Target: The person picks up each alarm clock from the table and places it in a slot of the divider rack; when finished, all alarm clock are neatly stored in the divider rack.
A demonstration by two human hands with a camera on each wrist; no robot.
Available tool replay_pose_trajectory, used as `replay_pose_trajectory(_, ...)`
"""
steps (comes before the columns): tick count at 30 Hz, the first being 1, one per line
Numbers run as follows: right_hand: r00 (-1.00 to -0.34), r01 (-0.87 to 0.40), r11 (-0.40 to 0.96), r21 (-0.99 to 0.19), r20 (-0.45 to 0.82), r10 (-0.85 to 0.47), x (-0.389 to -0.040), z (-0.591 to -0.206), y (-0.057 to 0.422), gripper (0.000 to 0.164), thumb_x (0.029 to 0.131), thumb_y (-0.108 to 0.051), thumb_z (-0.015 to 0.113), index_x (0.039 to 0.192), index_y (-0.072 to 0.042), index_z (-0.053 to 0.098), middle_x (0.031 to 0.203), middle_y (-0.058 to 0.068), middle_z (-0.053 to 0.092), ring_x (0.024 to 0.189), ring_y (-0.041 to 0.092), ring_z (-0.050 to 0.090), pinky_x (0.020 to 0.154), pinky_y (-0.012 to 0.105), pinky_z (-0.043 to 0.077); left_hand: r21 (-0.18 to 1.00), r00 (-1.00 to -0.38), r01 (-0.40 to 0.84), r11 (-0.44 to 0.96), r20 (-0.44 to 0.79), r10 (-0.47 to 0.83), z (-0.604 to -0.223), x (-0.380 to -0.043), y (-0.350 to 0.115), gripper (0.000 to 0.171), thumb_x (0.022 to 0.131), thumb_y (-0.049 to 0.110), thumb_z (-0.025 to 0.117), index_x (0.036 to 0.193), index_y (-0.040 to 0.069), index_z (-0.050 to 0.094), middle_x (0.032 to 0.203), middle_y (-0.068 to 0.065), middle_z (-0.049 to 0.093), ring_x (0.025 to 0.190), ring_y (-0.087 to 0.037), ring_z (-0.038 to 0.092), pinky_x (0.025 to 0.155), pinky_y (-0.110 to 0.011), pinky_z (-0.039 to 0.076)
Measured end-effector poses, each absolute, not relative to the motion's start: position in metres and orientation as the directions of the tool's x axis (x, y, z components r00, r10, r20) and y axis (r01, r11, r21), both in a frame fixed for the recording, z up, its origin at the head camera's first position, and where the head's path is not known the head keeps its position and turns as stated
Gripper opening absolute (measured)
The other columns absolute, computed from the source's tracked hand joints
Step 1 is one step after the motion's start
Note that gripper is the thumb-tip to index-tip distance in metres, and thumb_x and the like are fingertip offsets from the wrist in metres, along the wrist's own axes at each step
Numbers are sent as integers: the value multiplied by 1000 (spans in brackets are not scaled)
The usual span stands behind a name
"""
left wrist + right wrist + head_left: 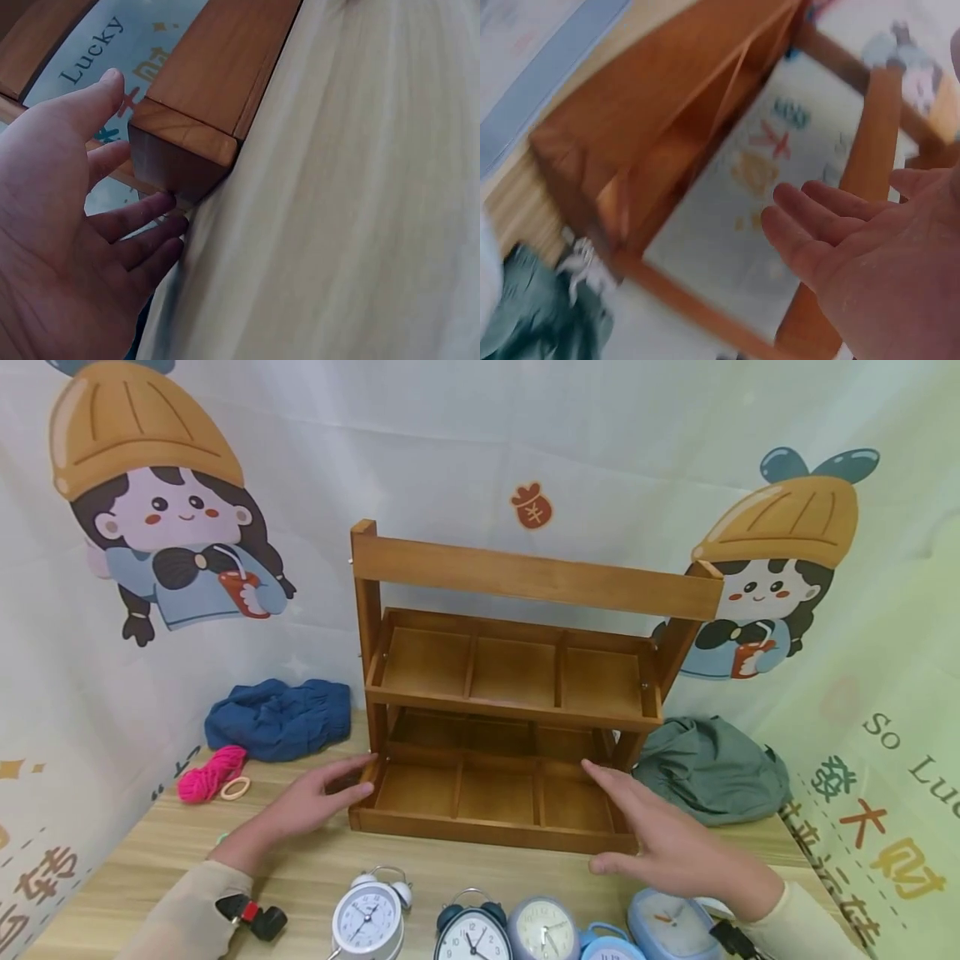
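A brown wooden two-tier shelf [525,572] with a top rail stands on the table, each tier split into three compartments. Nothing lies in the compartments. At the lower tier's left end is my left hand [315,797], thumb apart from the fingers. In the left wrist view its fingertips [174,251] are right by the corner of the shelf's wooden end [176,161]. My right hand [667,839] spreads beside the lower tier's right end, its fingers extended and overlapping the tier in the head view. Its palm and straight fingers [802,240] show holding nothing in the right wrist view.
Along the near edge are several alarm clocks: a white twin-bell one [367,917], a black one [472,937], a lavender one [543,928] and blue ones [671,925]. Blue cloth [277,718], pink yarn [212,774] and a ring [236,788] lie left; green cloth [708,768] lies right.
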State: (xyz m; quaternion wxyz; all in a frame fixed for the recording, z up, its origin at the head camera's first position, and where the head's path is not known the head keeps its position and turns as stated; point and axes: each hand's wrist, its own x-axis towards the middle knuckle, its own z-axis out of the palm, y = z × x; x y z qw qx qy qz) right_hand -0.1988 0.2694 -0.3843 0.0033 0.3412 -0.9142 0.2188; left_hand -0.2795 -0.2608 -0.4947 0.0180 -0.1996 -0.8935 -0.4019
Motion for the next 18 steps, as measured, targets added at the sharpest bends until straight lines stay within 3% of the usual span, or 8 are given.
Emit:
replay_pose_trajectory(4, -728, -631, 630, -454, 65, -682, -203, -381, 243, 103, 102, -55, 79, 180, -25, 19, 180, 7, 32, 157, 35, 46, 119, 66, 47, 708, -918, 377, 598, 199, 343, -496, -280, -262, 58, 112, 42, 68, 163, 15, 59, 168, -16, 54, 155, -48, 47, 123, -73, 37)
replay_pose_trajectory(6, -701, -636, 612, -470, 20, -713, -203, -380, 228, 103, 102, -57, 78, 180, -24, 19, 179, 9, 35, 142, 27, 60, 115, 61, 52, 707, -917, 380, 597, 201, 345, -497, -280, -262, 58, 112, 41, 69, 163, 15, 60, 168, -16, 54, 155, -48, 47, 123, -73, 37)
replay_pose_trajectory(8, -678, -637, 601, -482, -21, -735, -203, -380, 212, 103, 102, -60, 77, 180, -26, 19, 177, 9, 39, 140, 25, 62, 115, 59, 53, 707, -915, 383, 594, 203, 349, -499, -280, -264, 58, 111, 40, 70, 163, 15, 60, 168, -17, 53, 155, -48, 46, 123, -74, 36)
replay_pose_trajectory(11, -646, -631, 589, -505, -77, -759, -203, -382, 189, 102, 102, -67, 73, 180, -27, 20, 175, 8, 43, 141, 22, 62, 118, 56, 52, 709, -910, 392, 585, 208, 358, -501, -281, -265, 58, 111, 39, 70, 163, 15, 59, 168, -17, 53, 155, -49, 46, 123, -75, 36)
replay_pose_trajectory(13, -634, -627, 588, -512, -104, -766, -202, -385, 174, 101, 101, -70, 71, 179, -27, 23, 175, 5, 44, 155, 23, 50, 123, 55, 46, 714, -908, 394, 579, 206, 365, -501, -281, -266, 58, 112, 38, 70, 164, 15, 58, 169, -17, 52, 156, -49, 45, 123, -75, 35)
replay_pose_trajectory(18, -583, -623, 560, -545, -153, -798, -200, -395, 139, 96, 103, -66, 71, 178, -23, 28, 171, 2, 49, 151, 16, 53, 123, 46, 48, 726, -907, 389, 568, 193, 375, -502, -280, -269, 58, 112, 38, 69, 166, 18, 56, 170, -15, 50, 157, -49, 44, 123, -76, 35)
